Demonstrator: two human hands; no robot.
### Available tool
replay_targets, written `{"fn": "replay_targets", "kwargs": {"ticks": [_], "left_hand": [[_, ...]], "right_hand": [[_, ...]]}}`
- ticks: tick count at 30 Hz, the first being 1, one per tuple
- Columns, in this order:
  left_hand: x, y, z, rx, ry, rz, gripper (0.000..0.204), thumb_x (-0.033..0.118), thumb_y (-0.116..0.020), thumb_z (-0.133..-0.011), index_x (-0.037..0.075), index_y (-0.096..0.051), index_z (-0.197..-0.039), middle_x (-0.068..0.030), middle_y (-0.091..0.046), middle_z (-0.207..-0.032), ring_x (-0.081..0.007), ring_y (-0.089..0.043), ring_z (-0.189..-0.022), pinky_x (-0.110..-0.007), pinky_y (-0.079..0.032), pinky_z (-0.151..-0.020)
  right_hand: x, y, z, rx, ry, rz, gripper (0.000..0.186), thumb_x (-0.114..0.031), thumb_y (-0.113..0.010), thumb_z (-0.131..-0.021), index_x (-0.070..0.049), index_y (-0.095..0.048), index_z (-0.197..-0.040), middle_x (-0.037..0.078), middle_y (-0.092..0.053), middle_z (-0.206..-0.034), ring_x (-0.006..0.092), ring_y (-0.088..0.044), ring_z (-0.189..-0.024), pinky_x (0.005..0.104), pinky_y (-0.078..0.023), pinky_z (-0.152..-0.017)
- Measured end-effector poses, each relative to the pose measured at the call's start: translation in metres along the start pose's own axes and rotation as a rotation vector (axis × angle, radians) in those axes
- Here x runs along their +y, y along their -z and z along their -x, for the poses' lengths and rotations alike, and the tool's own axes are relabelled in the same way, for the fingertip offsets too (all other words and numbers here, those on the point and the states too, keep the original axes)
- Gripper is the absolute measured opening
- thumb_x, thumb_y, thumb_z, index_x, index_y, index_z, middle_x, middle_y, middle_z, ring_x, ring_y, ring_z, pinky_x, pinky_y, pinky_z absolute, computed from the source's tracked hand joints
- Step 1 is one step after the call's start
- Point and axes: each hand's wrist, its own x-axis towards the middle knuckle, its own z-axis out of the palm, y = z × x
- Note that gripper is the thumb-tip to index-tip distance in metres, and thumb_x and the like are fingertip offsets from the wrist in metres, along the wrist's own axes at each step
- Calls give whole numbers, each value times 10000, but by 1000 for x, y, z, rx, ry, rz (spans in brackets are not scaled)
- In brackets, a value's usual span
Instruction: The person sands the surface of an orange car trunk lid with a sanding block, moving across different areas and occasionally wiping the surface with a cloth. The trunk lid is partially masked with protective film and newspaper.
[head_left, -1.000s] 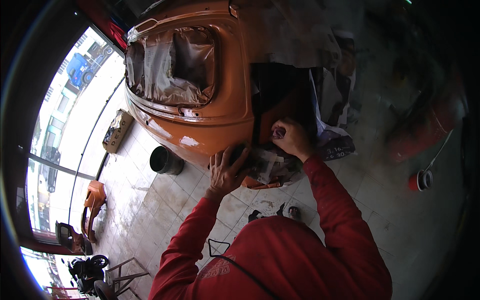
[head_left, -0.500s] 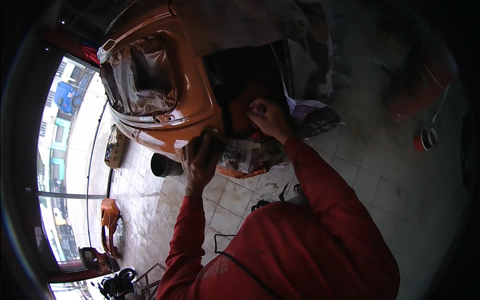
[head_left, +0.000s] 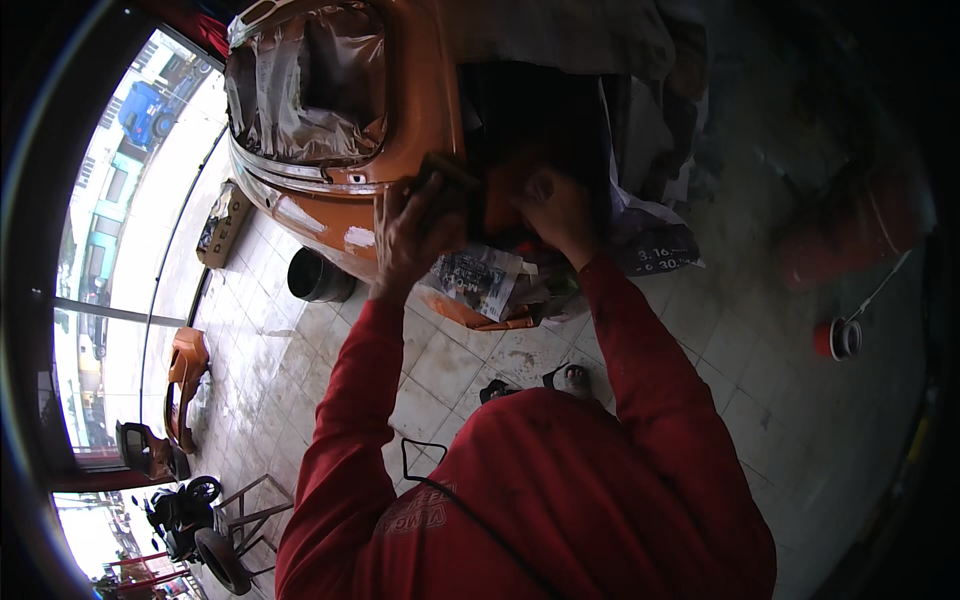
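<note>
My left hand (head_left: 408, 228) grips a dark block (head_left: 446, 175) against the corner of an orange vehicle body panel (head_left: 415, 120), beside pale patches (head_left: 359, 236) on the paint. The window opening (head_left: 305, 85) above is covered with crumpled masking. My right hand (head_left: 560, 215) is curled at the dark opening (head_left: 515, 120) to the right; whether it still holds the small crumpled piece seen earlier is unclear. Newspaper masking (head_left: 470, 280) lies below my hands, and more sheeting (head_left: 650, 220) hangs to the right.
Tiled floor (head_left: 730, 430) holds a dark bucket (head_left: 318, 278), a cardboard box (head_left: 222, 225), loose orange panels (head_left: 182, 365), a motorcycle (head_left: 183, 525) and a metal stand (head_left: 255, 518). A red cylinder (head_left: 840, 235) and a red can (head_left: 838, 338) are at the right.
My left hand has moved up the panel's corner with the dark block. My right hand has risen slightly within the opening, its fingers now dimmer. The camera view has also shifted.
</note>
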Motion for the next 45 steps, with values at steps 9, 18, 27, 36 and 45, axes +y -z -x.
{"fn": "replay_targets", "kwargs": {"ticks": [9, 18, 27, 36, 45], "left_hand": [[17, -8, -20, 58, -47, -95, 571, 329, -840, -889, 176, -725, -1427, -195, -610, -1359, -434, -578, -1171, -539, -494, -1009], [8, 2, -1, -7, -127, -100, 640, 339, -882, -862, 184, -707, -1457, -151, -632, -1373, -408, -598, -1205, -535, -501, -1044], [-23, 79, -24, 246, 115, 368, 786, 238, -880, -908, 74, -556, -1605, -132, -651, -1416, -245, -649, -1222, -396, -532, -1008], [-31, 93, 219, 317, 876, 463, 687, 238, -831, -973, 105, -574, -1597, -122, -661, -1370, -204, -679, -1150, -336, -578, -933], [2, 61, 303, 667, 1092, 1627, 628, 486, -481, -1093, 55, -575, -1540, -171, -719, -1364, -304, -739, -1152, -480, -614, -978]], "right_hand": [[5, -1, 2, 37, 28, 102, 334, -281, -923, -838, -40, -751, -993, 113, -763, -899, 244, -756, -833, 385, -582, -782], [-10, 2, 9, 20, -111, 144, 288, -243, -890, -878, -50, -753, -1042, 131, -762, -1001, 257, -750, -916, 399, -586, -830], [0, 2, 90, -194, 605, 313, 567, -239, -856, -935, -163, -689, -1472, 126, -666, -1436, 312, -659, -1270, 438, -568, -1053], [-7, -31, -10, 390, 489, 443, 755, -269, -757, -1015, 31, -425, -1622, 343, -421, -1655, 510, -418, -1543, 537, -383, -1275], [-4, -10, 7, -139, 710, 268, 434, -51, -716, -962, 18, -688, -1389, 241, -711, -1398, 390, -638, -1402, 479, -534, -1147]]}}
